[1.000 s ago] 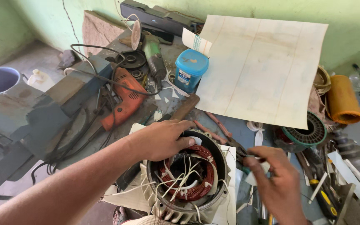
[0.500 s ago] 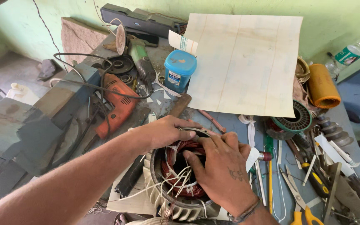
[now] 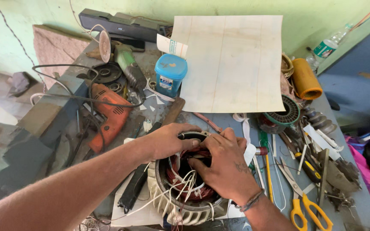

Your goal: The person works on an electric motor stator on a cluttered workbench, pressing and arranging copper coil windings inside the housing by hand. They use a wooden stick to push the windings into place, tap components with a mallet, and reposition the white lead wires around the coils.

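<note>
Copper-wound motor stator (image 3: 185, 192) at bench's near edge: left hand (image 3: 168, 139) clasps its far rim, right hand (image 3: 223, 164) pinches windings inside; scissors (image 3: 302, 201) crowd right, orange drill (image 3: 108, 117) left.

head cam | looks steeply down – close over cluttered workbench (image 3: 236, 124) | wall beyond

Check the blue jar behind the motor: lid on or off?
On. The blue jar stands upright with its blue lid seated flat on top; contents cannot be seen.
</note>
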Motion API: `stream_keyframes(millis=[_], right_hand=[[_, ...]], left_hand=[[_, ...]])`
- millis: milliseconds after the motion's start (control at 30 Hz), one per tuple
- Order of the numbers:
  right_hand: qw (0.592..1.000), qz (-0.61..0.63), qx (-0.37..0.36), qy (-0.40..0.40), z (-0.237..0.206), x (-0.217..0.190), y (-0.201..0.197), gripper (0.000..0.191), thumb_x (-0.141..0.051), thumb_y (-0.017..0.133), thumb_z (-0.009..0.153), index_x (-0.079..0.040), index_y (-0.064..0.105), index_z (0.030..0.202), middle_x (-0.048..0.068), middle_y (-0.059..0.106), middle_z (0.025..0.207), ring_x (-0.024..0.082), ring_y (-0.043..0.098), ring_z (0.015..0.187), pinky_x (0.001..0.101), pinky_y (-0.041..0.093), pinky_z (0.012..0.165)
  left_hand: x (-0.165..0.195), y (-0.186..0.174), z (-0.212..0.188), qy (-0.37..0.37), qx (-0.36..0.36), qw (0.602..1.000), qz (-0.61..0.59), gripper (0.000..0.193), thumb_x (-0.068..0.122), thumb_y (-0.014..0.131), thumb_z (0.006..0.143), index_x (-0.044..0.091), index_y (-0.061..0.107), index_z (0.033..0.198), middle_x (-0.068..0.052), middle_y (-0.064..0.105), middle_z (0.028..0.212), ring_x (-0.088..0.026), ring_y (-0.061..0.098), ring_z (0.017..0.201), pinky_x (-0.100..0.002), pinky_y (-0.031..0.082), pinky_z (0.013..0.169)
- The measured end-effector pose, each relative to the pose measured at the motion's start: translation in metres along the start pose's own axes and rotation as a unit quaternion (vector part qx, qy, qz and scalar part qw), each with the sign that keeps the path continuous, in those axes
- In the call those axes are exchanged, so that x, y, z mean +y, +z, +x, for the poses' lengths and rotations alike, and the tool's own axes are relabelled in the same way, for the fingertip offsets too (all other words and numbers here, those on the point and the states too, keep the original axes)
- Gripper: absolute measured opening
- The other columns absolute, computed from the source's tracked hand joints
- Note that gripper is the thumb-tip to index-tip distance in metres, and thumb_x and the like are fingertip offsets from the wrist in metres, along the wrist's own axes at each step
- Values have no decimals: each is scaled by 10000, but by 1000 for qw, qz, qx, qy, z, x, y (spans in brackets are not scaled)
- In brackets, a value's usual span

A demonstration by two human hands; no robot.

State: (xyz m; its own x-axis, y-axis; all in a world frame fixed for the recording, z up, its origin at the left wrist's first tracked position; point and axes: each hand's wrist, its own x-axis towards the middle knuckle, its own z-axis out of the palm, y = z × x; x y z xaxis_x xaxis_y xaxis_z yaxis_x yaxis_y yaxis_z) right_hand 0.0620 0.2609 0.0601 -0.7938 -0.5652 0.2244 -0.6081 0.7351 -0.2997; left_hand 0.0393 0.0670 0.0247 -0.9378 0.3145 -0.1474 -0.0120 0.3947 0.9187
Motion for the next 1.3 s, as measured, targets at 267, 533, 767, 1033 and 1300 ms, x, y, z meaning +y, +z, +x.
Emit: stream_keyframes(millis=[267,533,767,1033,1300], right_hand=[[993,-119,-18,18,3,-15,6,402,-396,806,755,-48,712,932,123,688,960,322,564,986,477,410,838],[989,-133,40,42,-1,-20,10,420,-355,832,720,4,705,896,171,700,951,360,609,924,469,476,861],[990,-126,54,41,2,-18,10,430,-319,848,668,-31,713,956,149,709,924,350,636,934,453,498,860],[991,-107,53,55,3,-11,11,349,-328,864,657,-58,716,822,178,710,878,393,663,917,489,511,824],[984,-151,48,81,-6,-12,9,428,-419,838,695,-35,722,845,172,719,934,380,655,977,471,504,869]], left_hand=[[15,2,-6,-115,-14,991,65,489,318,569,976,223,598,1455,-145,780,1165,-405,824,861,-422,644,873],[17,3,-5,-14,28,989,144,459,394,600,878,264,671,1313,-135,760,1147,-346,753,984,-425,580,926],[7,6,3,11,39,986,160,457,420,626,857,323,689,1300,-93,730,1220,-331,685,1126,-435,534,981],[4,7,7,23,60,985,161,485,451,666,835,312,696,1298,-85,722,1252,-309,686,1150,-416,541,994],[-4,14,20,47,46,980,189,495,492,689,800,317,725,1261,-90,735,1221,-306,700,1124,-401,545,979]])
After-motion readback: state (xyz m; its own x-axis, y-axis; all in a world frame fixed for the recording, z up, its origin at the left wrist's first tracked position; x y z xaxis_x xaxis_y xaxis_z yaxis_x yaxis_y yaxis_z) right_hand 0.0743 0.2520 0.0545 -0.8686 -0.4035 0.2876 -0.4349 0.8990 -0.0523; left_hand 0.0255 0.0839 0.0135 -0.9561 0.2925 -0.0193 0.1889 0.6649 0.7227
